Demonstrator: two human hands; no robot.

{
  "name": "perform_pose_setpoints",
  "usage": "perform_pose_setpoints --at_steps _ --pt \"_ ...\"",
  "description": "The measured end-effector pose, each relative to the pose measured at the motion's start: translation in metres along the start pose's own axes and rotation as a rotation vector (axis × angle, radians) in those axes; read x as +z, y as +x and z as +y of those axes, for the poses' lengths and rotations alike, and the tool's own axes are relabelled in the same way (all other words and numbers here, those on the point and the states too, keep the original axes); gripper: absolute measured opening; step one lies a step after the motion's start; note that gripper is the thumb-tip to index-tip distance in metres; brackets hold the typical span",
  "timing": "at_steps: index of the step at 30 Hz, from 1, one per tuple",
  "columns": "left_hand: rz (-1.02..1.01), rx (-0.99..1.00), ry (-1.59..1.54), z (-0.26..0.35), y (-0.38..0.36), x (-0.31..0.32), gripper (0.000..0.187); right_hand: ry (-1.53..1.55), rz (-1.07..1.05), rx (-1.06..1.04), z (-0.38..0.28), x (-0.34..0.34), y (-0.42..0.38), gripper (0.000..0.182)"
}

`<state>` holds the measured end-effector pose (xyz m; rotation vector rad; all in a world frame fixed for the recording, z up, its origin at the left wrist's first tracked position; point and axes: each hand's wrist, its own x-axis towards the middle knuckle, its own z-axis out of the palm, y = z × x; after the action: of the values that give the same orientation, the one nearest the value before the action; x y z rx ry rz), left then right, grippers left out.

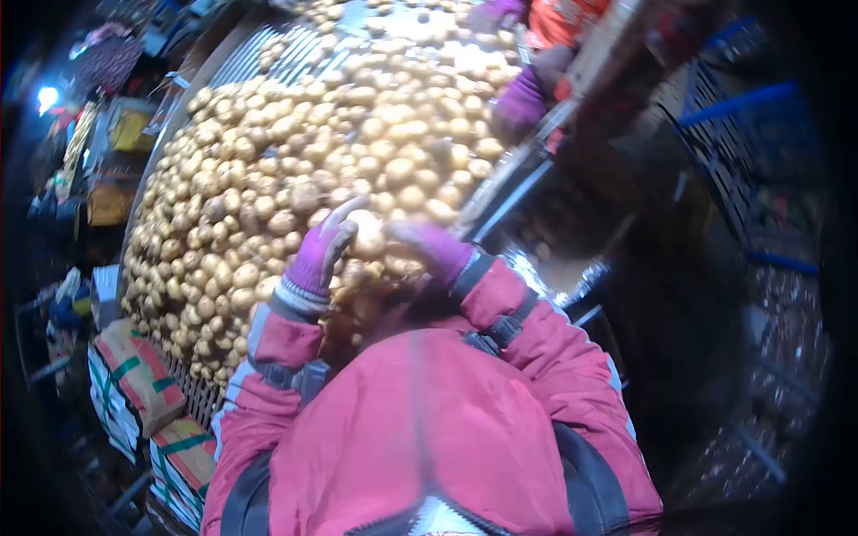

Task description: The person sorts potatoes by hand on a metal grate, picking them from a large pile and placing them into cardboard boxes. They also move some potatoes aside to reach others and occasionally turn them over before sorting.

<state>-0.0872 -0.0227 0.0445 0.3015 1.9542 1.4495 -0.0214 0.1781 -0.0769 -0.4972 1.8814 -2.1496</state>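
A wide sorting table point(234, 55) is heaped with several yellow-brown potatoes point(295, 152). My left hand point(317, 255), in a purple glove, is closed around one potato point(366, 234) at the near edge of the heap. My right hand point(429, 248), also purple-gloved, rests on the potatoes just beside it, fingers curled over them; whether it grips one I cannot tell. Both red jacket sleeves reach up from my chest at the bottom of the view.
Another person's purple-gloved hand point(518, 103) and orange sleeve point(563, 20) work the far right edge of the heap. Strapped cardboard boxes point(134, 375) stand at lower left. Yellow crates point(130, 125) sit at upper left. A dark blue-framed grid point(742, 134) stands at right.
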Motion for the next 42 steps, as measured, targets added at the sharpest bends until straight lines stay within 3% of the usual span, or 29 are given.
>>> perform_pose_setpoints --at_steps 2,3,4,5,6,7,9,11,13,14,15,17,18,19,20,22,24,27,28,29,31,33,35,36,37,38,39,41,42 --pt "-0.073 0.136 -0.062 0.003 -0.004 0.036 0.071 0.509 0.049 0.241 -0.045 0.006 -0.023 0.038" --pt "-0.129 0.083 -0.174 0.008 -0.007 0.049 0.059 0.773 0.081 0.396 -0.079 0.009 -0.036 0.041" --pt "-0.139 0.085 -0.125 0.002 -0.005 0.061 0.057 0.815 0.001 0.317 -0.068 0.009 -0.047 0.046" --pt "-0.143 0.091 -0.073 -0.003 -0.002 0.074 0.056 1.010 0.057 0.428 -0.060 0.013 -0.061 0.045" --pt "-0.154 0.161 -0.025 0.001 -0.004 0.090 0.051 1.078 0.058 0.372 -0.038 0.016 -0.073 0.043" --pt "-0.136 0.371 0.556 -0.007 0.000 0.095 0.051 1.147 0.058 0.316 -0.032 0.016 -0.085 0.042" --pt "-0.157 0.769 0.611 -0.015 0.007 0.114 0.056 1.031 0.141 0.266 -0.031 0.008 -0.113 0.039" --pt "-0.267 0.449 0.399 -0.001 0.003 0.145 0.056 0.928 0.229 0.184 -0.029 0.003 -0.142 0.038" --pt "-0.328 0.466 0.383 0.000 0.009 0.173 0.053 0.941 0.336 0.112 -0.042 -0.004 -0.173 0.041" --pt "-0.365 0.262 0.144 0.010 0.000 0.187 0.052 1.005 0.396 0.096 -0.064 -0.007 -0.192 0.043" --pt "-0.390 0.237 0.148 0.015 -0.004 0.197 0.051 1.066 0.456 0.076 -0.086 -0.011 -0.211 0.045" --pt "-0.440 0.215 0.130 0.020 -0.007 0.212 0.049 0.912 0.543 0.186 -0.059 -0.039 -0.254 0.049" --pt "-0.402 0.345 0.225 0.007 0.000 0.214 0.050 0.942 0.510 0.190 -0.046 -0.057 -0.281 0.058" --pt "-0.407 0.320 0.205 0.008 0.001 0.215 0.050 1.025 0.615 0.072 -0.055 -0.062 -0.311 0.059" --pt "-0.409 0.296 0.186 0.010 0.000 0.216 0.050 0.860 0.871 0.055 -0.063 -0.062 -0.336 0.059" --pt "-0.386 0.196 0.114 0.014 -0.006 0.217 0.049 0.625 1.093 0.079 -0.083 -0.081 -0.386 0.054" --pt "-0.386 0.189 0.093 0.000 -0.003 0.210 0.049 0.402 1.443 0.091 -0.091 -0.103 -0.423 0.050" --pt "-0.359 0.189 0.200 0.006 -0.017 0.195 0.045 0.390 1.679 0.168 -0.088 -0.134 -0.485 0.049" --pt "-0.392 0.253 0.224 -0.028 -0.004 0.182 0.046 0.447 1.725 0.205 -0.085 -0.141 -0.500 0.049" --pt "-0.424 0.318 0.246 -0.060 0.007 0.169 0.047 0.506 1.726 0.250 -0.083 -0.147 -0.504 0.049" --pt "-0.322 0.202 0.190 -0.053 -0.008 0.156 0.047 0.560 1.651 0.365 -0.065 -0.160 -0.483 0.049" --pt "-0.244 0.163 0.232 -0.046 -0.013 0.135 0.046 0.439 1.429 0.449 -0.034 -0.172 -0.417 0.049" --pt "-0.033 0.281 0.489 -0.043 -0.011 0.100 0.045 0.241 1.196 0.488 -0.008 -0.169 -0.337 0.050" --pt "0.020 0.753 1.100 -0.055 -0.004 0.069 0.046 0.209 1.020 0.454 -0.030 -0.144 -0.283 0.048" --pt "0.192 0.243 0.600 -0.043 0.000 0.059 0.048 0.177 0.849 0.422 -0.054 -0.114 -0.228 0.047" --pt "0.252 0.205 0.543 -0.026 -0.004 0.039 0.048 0.205 0.727 0.327 -0.054 -0.097 -0.193 0.045" --pt "0.467 0.296 0.859 -0.067 0.010 0.008 0.052 0.234 0.604 0.235 -0.048 -0.086 -0.163 0.043" --pt "0.561 0.238 1.087 -0.079 0.013 -0.033 0.058 -0.163 0.486 0.211 -0.009 -0.077 -0.105 0.038" --pt "0.572 0.262 1.154 -0.092 0.014 -0.039 0.062 -0.111 0.450 0.224 -0.029 -0.063 -0.075 0.036"
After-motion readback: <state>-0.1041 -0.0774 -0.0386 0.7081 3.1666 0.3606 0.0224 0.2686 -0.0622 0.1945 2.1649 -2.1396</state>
